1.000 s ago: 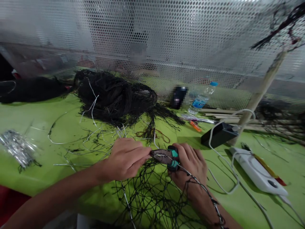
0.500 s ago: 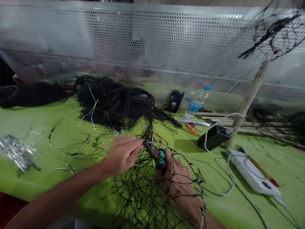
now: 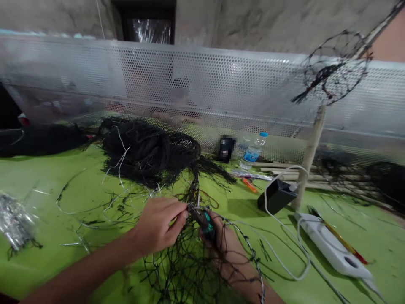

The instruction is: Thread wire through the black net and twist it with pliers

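My right hand (image 3: pixel 218 238) is closed around pliers (image 3: pixel 200 218) with green-and-black handles. Their jaws point up and left, at a short piece of silvery wire (image 3: pixel 198 199) by the gathered end of a black net (image 3: pixel 180 261). My left hand (image 3: pixel 161 221) is closed in a pinch right at the jaws, fingertips on the wire, though the exact grip is partly hidden. The net's mesh drapes down over my right wrist, with a wire running along its edge.
Behind lies a heap of black netting (image 3: pixel 142 147). A water bottle (image 3: pixel 252 154), an orange-handled tool (image 3: pixel 249 185), a black adapter (image 3: pixel 276 196) and a white power strip (image 3: pixel 332 247) are on the green table (image 3: pixel 104 268). A wooden pole (image 3: pixel 311 156) stands at right before a perforated metal panel (image 3: pixel 215 80).
The view has tilted up and shifted slightly right, so the scene sits lower in the picture. Both hands stay together at the pliers' jaws, and the pliers are still at the wire.
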A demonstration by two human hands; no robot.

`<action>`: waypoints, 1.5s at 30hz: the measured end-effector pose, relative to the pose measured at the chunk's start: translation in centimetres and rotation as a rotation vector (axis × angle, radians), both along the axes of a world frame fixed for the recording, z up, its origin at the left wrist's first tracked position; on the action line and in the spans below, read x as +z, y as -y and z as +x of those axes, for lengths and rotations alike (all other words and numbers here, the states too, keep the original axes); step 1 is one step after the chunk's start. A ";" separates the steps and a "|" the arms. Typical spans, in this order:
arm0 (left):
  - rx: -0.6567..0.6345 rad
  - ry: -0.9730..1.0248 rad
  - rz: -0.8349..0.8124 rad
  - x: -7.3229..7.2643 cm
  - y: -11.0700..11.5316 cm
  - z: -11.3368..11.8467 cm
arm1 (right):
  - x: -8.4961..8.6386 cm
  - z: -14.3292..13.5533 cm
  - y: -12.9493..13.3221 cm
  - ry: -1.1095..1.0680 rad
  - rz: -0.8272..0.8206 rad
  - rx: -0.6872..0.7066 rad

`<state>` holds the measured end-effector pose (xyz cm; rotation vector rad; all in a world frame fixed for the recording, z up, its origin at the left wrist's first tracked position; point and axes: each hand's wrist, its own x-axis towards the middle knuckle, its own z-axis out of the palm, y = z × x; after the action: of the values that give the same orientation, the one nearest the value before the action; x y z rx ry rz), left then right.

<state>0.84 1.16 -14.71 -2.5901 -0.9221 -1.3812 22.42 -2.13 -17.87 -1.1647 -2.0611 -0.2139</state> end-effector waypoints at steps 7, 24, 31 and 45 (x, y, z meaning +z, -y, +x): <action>-0.062 0.036 0.033 1.1 1.7 -0.2 | 0.3 3.5 -1.5 -0.035 -0.008 0.093; -0.139 -0.010 -0.019 0.7 1.8 -0.5 | 0.8 3.8 -1.5 -0.094 -0.104 0.006; -0.121 0.014 -0.004 0.7 1.9 -0.4 | 0.7 4.0 -1.6 -0.029 0.011 0.046; -0.072 -0.007 0.140 0.2 1.3 -0.6 | 0.2 3.3 -0.5 -0.012 -0.051 0.003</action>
<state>0.27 -0.12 -14.54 -2.5445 -0.7103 -1.3989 25.75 -1.66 -17.70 -1.1913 -2.0684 -0.1532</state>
